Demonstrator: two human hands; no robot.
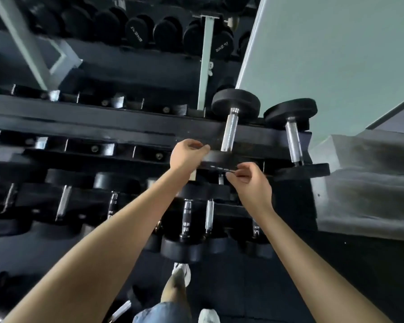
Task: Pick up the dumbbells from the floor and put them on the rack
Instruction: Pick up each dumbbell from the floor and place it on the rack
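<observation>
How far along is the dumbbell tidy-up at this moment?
Done: one dumbbell already rests at the right end of the rack's top tier. In hand: the left hand and right hand steady the near head of a second dumbbell lying beside it. Left: at least one dumbbell on the floor by the person's feet.

White weight markings stand on the round ends of two dumbbells in the mirror: one (pixel 135 33) and another (pixel 222 46), both reversed and too blurred to read surely; a faint white marking on the near dumbbell head (pixel 222 167) is illegible
</observation>
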